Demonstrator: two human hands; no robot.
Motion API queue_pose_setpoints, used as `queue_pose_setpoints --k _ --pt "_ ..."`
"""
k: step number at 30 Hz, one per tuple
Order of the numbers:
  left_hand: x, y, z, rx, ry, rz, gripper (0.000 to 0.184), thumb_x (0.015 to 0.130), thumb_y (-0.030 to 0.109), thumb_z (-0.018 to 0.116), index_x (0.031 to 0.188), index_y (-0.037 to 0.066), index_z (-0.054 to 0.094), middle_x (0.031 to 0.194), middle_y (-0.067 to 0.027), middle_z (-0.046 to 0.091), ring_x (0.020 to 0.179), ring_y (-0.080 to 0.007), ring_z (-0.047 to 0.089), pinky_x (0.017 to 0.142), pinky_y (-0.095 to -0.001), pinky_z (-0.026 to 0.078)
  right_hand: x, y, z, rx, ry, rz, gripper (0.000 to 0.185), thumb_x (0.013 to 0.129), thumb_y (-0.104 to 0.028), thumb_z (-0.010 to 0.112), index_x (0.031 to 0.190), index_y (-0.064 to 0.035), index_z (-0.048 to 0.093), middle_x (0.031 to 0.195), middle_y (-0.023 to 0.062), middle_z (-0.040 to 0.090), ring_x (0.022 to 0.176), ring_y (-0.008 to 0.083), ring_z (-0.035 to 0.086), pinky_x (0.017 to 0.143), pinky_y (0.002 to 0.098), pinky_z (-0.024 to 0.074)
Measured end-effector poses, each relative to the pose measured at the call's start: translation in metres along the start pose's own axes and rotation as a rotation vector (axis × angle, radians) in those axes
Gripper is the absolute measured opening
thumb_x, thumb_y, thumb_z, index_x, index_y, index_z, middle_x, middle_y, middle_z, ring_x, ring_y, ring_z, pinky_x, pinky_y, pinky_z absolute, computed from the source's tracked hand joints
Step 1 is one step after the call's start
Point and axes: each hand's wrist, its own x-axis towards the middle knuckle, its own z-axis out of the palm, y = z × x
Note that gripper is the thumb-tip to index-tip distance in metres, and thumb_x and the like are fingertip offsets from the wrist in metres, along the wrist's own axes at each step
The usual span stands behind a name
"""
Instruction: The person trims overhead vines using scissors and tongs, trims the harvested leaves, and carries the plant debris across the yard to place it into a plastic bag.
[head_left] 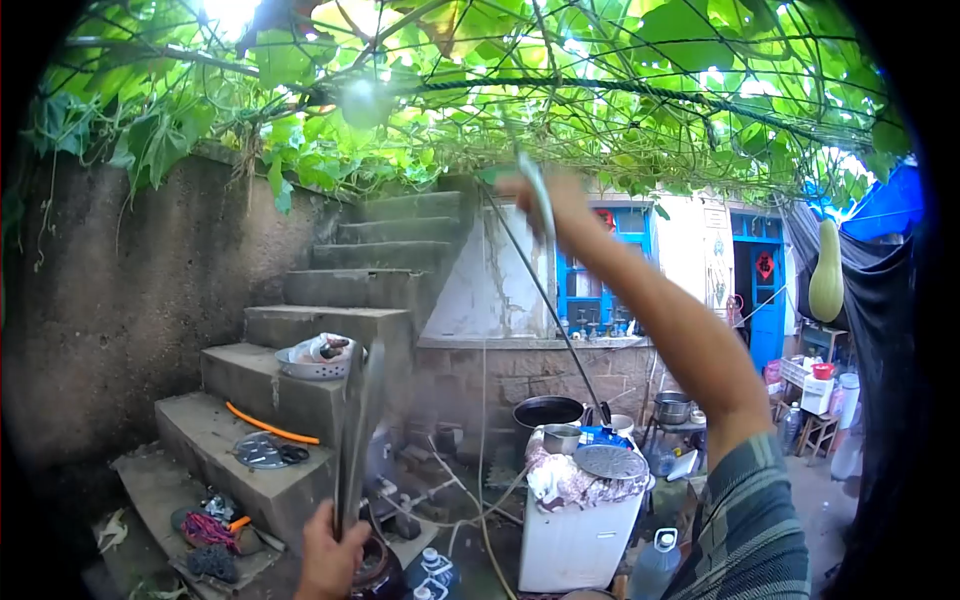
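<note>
My left hand (332, 552), low in the view, is closed around the lower end of a long grey flat object (360, 430). That object stands nearly upright and is smeared by motion, so its kind is unclear. My right hand (562, 205) is raised at the end of a stretched arm, just under the leafy vines (620, 110). Its fingers are curled at a slim, pale, curved strip (537, 195), also blurred, whose upper end points up into the leaves. The exact grip of the right fingers is hard to make out.
Concrete steps (375, 289) rise at left, bearing a colander (318, 368) and an orange hose piece (270, 425). A white appliance (570, 545) carries pots and a cloth. A dark pole (545, 300) slants behind my right hand. A long gourd (827, 275) hangs at right.
</note>
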Motion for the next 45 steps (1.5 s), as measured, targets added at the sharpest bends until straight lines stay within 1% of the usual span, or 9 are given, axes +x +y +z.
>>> queue_pose_setpoints --k 2,7,11,13,20,29,32,44,45 --pt "0.022 0.051 0.006 -0.108 -0.029 0.084 0.026 0.083 0.011 0.059 0.107 0.002 0.052 0.064 0.0003 0.047 0.044 -0.0073 0.044 0.039 -0.0222 0.035 -0.079 -0.009 0.012 0.168 -0.040 0.324 0.032 0.073 -0.032 0.080 0.068 -0.0043 0.065 0.056 0.0030 0.055 0.046 0.0108 0.051 0.042 0.0257 0.0376" --pt "0.101 0.133 0.026 0.183 -0.007 0.555 0.021 0.085 0.015 0.061 0.101 0.004 0.052 0.064 0.0001 0.048 0.048 -0.0072 0.049 0.040 -0.0240 0.037 -0.253 0.023 0.015 0.037 -0.359 0.408 0.030 0.078 -0.030 0.073 0.076 -0.0018 0.065 0.063 0.0074 0.060 0.057 0.0121 0.059 0.049 0.0272 0.0452" --pt "0.146 0.213 0.036 0.674 0.410 0.907 0.025 0.081 0.019 0.066 0.096 0.000 0.059 0.062 -0.0102 0.055 0.061 -0.0190 0.059 0.059 -0.0375 0.045 -0.365 0.037 0.008 0.237 -0.437 0.616 0.036 0.079 -0.036 0.073 0.074 -0.0016 0.062 0.063 0.0075 0.060 0.056 0.0127 0.058 0.050 0.0293 0.0447" --pt "0.187 0.239 0.032 0.479 0.382 0.996 0.023 0.084 0.021 0.065 0.091 0.000 0.059 0.062 -0.0086 0.056 0.055 -0.0169 0.059 0.052 -0.0346 0.046 -0.404 0.044 0.007 0.347 -0.317 0.795 0.033 0.081 -0.032 0.070 0.073 -0.0011 0.060 0.061 0.0089 0.058 0.052 0.0169 0.056 0.046 0.0323 0.0436" --pt "0.188 0.353 0.039 0.263 0.064 0.715 0.031 0.092 0.032 0.059 0.092 0.001 0.055 0.062 -0.0009 0.050 0.045 -0.0082 0.051 0.033 -0.0250 0.040 -0.475 0.078 -0.004 0.523 0.104 1.063 0.022 0.083 -0.020 0.063 0.071 -0.0026 0.056 0.055 0.0053 0.051 0.041 0.0150 0.047 0.035 0.0280 0.0348" --pt "0.200 0.450 0.039 0.938 0.343 0.868 0.054 0.091 0.046 0.055 0.088 -0.007 0.057 0.063 -0.0094 0.052 0.047 -0.0213 0.053 0.040 -0.0403 0.044 -0.463 0.056 0.024 0.621 0.007 1.074 0.027 0.082 -0.027 0.066 0.074 -0.0017 0.060 0.055 0.0053 0.051 0.043 0.0152 0.047 0.039 0.0298 0.0362" --pt "0.186 0.466 0.054 1.235 0.464 0.918 0.052 0.091 0.048 0.052 0.086 -0.002 0.065 0.073 -0.0153 0.064 0.066 -0.0232 0.062 0.066 -0.0383 0.051 -0.469 0.076 0.046 0.600 -0.001 1.064 0.025 0.081 -0.026 0.068 0.074 -0.0026 0.061 0.055 0.0044 0.052 0.043 0.0153 0.047 0.039 0.0298 0.0355" --pt "0.207 0.494 0.069 1.275 0.522 0.806 0.031 0.092 0.034 0.052 0.102 0.010 0.069 0.094 -0.0157 0.067 0.078 -0.0275 0.067 0.072 -0.0397 0.053 -0.481 0.068 0.060 0.752 -0.084 1.089 0.016 0.080 -0.017 0.072 0.078 -0.0040 0.062 0.061 0.0048 0.056 0.050 0.0135 0.053 0.044 0.0277 0.0401" --pt "0.215 0.496 0.067 0.993 0.502 0.774 0.032 0.090 0.034 0.055 0.099 0.007 0.069 0.088 -0.0143 0.068 0.077 -0.0254 0.067 0.071 -0.0387 0.052 -0.484 0.070 0.060 0.765 -0.079 1.091 0.016 0.080 -0.017 0.072 0.079 -0.0041 0.062 0.062 0.0047 0.057 0.051 0.0134 0.053 0.044 0.0275 0.0402"
